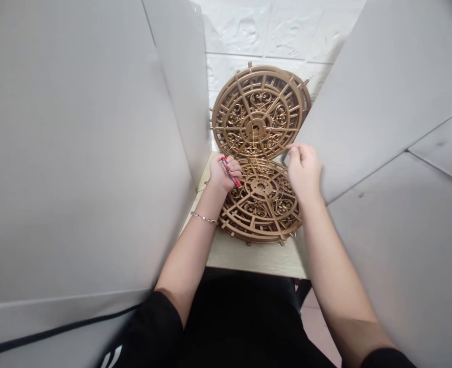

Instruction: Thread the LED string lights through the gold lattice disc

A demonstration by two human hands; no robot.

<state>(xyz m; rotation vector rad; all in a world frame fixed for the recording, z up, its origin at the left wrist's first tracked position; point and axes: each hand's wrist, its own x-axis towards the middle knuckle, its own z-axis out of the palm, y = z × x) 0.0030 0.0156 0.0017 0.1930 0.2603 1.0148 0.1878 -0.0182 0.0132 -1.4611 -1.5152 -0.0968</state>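
Gold filigree round plastic disc (262,214), seemingly mid-fitting: your left hand (221,179) clasps a red pen-like tool (231,174); right hand (304,171) curls at its far rim, grip unclear.

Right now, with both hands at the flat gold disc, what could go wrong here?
1. The upright disc seems only to lean on the wall, just behind the right hand; a nudge could tip it onto the flat disc.
2. The flat disc lies near the front edge of the table; a pull might slide it off.
3. The red tool in the left hand sits over the thin fretwork and could snag or scratch it.
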